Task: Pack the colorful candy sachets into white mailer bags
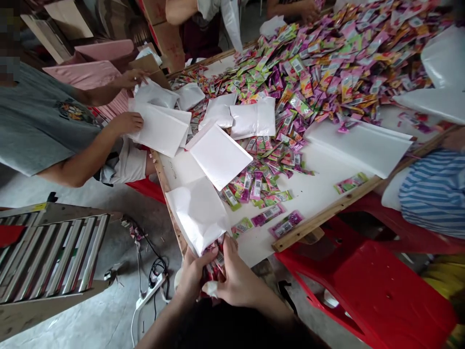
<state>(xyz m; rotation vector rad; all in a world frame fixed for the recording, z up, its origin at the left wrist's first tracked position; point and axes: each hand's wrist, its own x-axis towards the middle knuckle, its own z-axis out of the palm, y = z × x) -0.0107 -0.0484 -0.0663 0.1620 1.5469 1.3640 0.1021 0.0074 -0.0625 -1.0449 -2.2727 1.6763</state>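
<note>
My left hand [191, 274] and my right hand [238, 276] are closed together on a bunch of small candy packets [215, 261] at the near corner of the white table [316, 191]. The packets sit in the mouth of a white mailer bag [198, 211], which lies on the table edge just above my hands. More loose pink and green packets [261, 194] lie on the table a little beyond my right hand.
A huge heap of coloured packets [327, 68] covers the far table, with white mailer bags [218, 152] among it. A person in a grey shirt at the left holds a mailer [160, 128]. A red plastic chair [366, 286] stands at the right, a roller conveyor [51, 257] at the left.
</note>
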